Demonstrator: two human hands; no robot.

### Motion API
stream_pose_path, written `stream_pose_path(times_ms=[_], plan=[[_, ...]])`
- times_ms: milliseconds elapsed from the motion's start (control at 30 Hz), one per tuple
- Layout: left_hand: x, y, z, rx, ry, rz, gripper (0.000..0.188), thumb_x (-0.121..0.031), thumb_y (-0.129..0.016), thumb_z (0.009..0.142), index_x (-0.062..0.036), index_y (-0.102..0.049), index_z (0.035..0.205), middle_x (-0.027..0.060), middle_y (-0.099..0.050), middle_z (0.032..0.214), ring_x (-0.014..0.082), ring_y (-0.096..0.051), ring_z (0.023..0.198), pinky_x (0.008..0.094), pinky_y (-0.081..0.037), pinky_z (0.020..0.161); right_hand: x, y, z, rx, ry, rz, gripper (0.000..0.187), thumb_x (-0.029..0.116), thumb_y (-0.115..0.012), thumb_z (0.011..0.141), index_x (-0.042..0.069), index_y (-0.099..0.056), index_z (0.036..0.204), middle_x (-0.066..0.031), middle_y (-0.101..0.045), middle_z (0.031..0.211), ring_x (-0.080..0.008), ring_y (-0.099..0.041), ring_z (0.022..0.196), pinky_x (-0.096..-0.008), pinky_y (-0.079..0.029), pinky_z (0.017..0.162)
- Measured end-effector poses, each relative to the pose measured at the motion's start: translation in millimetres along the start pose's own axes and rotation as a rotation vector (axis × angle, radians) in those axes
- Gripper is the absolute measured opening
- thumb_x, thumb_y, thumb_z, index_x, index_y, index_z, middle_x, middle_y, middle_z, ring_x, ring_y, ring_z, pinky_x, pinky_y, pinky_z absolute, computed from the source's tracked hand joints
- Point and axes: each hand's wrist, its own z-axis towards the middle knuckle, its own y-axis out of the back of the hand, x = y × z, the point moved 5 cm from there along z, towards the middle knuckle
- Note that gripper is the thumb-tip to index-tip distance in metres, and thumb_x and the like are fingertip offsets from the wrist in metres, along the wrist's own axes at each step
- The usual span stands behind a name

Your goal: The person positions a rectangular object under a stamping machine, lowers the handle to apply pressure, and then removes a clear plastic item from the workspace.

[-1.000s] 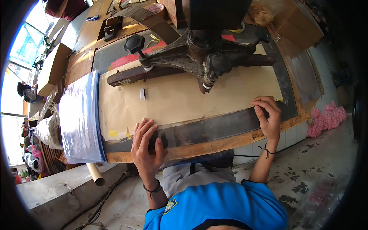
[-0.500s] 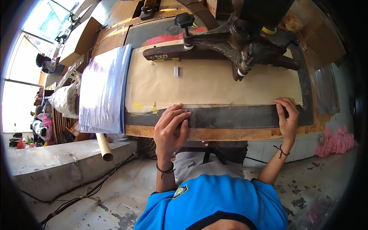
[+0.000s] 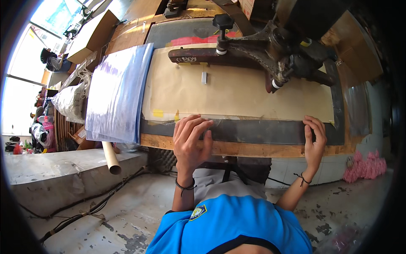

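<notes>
A large tan sheet (image 3: 237, 95) lies flat on a dark mat (image 3: 253, 130) on the wooden table (image 3: 270, 150). My left hand (image 3: 190, 139) rests at the sheet's near edge, fingers loosely bent, thumb apart, nothing visible in it. Further right, my right hand (image 3: 314, 137) has its curled fingertips at the same edge near the corner, thumb apart from the fingers. Over the far part of the sheet stands a dark metal machine arm (image 3: 249, 48) with a long bar (image 3: 211, 56) and a black knob (image 3: 223, 21). A small grey metal piece (image 3: 204, 78) lies before the bar.
Left of the sheet is a stack of glossy clear-blue plastic sheets (image 3: 116, 93). Below it a cardboard tube (image 3: 111, 158) sticks out. Cardboard boxes (image 3: 91, 36) stand at the far left, pink bundles (image 3: 364, 166) at the right, and cables (image 3: 99, 207) cross the floor.
The view has shifted slightly, so the table and machine sit a little differently in the picture. Both hands stay at the sheet's near edge, with only slight changes in finger position.
</notes>
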Motion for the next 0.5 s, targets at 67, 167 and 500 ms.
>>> stream_pose_path(times_ms=[67,167,500], plan=[[1.3,0.5,-4.8,-0.051,-0.034,0.028,0.014,-0.005,-0.067,0.084,-0.0042,-0.076,0.094,0.0105,-0.072,0.089,0.0318,-0.071,0.093,0.0416,-0.052,0.083,2.7,-0.8,1.2,-0.014,0.013,0.001,0.019,0.016,-0.066,0.103,-0.001,-0.075,0.104,-0.0102,-0.074,0.116,-0.0280,-0.066,0.115,-0.0393,-0.049,0.103],[2.5,4.0,-8.6,-0.073,-0.058,-0.020,0.008,-0.006,-0.068,0.086,-0.0040,-0.075,0.089,0.0100,-0.071,0.083,0.0309,-0.070,0.086,0.0401,-0.052,0.079,0.6,-2.2,1.8,-0.017,0.041,-0.017,0.020,0.017,-0.066,0.103,0.000,-0.075,0.103,-0.0094,-0.075,0.116,-0.0277,-0.066,0.115,-0.0391,-0.049,0.103],[3.1,8.2,-7.9,-0.071,-0.041,-0.009,0.016,-0.013,-0.067,0.094,-0.0046,-0.075,0.082,0.0070,-0.068,0.073,0.0255,-0.064,0.074,0.0374,-0.045,0.076,5.9,-0.9,2.5,-0.060,0.017,0.017,0.018,0.018,-0.069,0.101,0.002,-0.076,0.101,-0.0074,-0.076,0.112,-0.0271,-0.067,0.114,-0.0399,-0.051,0.101]])
